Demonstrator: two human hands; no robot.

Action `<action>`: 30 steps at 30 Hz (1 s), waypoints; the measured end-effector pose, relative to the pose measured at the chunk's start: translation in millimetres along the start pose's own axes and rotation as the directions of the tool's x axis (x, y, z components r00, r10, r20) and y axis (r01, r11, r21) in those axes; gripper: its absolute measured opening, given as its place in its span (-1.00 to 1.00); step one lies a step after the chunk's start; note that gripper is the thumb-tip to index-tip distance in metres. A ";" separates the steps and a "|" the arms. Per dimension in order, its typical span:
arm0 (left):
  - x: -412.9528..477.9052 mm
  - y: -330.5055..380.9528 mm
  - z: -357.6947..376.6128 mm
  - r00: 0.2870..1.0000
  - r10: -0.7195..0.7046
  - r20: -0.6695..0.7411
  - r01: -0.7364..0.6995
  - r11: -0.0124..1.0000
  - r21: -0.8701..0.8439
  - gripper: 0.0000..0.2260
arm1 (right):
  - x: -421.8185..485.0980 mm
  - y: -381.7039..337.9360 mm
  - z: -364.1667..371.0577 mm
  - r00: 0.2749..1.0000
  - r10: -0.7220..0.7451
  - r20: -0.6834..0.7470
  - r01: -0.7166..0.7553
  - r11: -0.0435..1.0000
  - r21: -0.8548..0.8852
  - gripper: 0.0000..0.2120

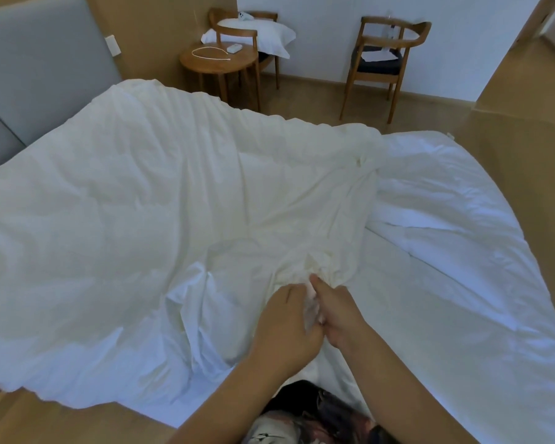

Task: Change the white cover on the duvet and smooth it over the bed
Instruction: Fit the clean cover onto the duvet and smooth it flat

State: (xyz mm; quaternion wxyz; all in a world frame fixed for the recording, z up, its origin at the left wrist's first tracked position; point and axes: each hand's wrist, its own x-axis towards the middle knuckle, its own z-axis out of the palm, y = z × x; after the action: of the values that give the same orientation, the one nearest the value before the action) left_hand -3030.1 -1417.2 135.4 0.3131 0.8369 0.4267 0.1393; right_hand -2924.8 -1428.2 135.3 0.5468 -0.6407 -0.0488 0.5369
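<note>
The white duvet cover (161,200) is spread, crumpled, over the left part of the bed (468,283) and overhangs its near-left corner. By the bed's near edge, a bunched fold of it is gripped between the left hand (285,322) and right hand (340,312), with the fingers curled round the cloth.

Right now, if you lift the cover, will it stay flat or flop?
Probably flop: the cover bunches where the left hand and right hand pinch it. Likely light, since a pinch alone gathers it. It creases everywhere, so it should drape, not hold shape.
</note>
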 end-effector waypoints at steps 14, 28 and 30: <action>-3.5 -31.1 -5.9 0.922 -0.080 -0.379 0.043 0.993 -0.106 -0.85 | 0.4 16.9 -0.9 0.997 0.001 -0.076 -0.013 0.986 -0.165 -0.90; 26.4 -31.4 15.9 0.940 -0.322 0.113 0.339 0.843 -0.417 -0.87 | -2.2 29.1 -3.8 0.950 0.110 0.293 -0.187 0.949 0.252 -0.71; 33.5 -35.8 20.0 0.942 -0.281 0.185 0.333 0.850 -0.408 -0.86 | 3.9 45.0 -18.5 0.986 0.070 0.153 -0.103 0.969 0.226 -0.77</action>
State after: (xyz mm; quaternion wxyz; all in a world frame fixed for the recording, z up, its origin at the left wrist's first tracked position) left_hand -3022.5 -1382.7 95.9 0.5342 0.6738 0.4939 0.1291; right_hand -2933.1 -1455.5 95.8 0.5891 -0.5333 0.0033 0.6071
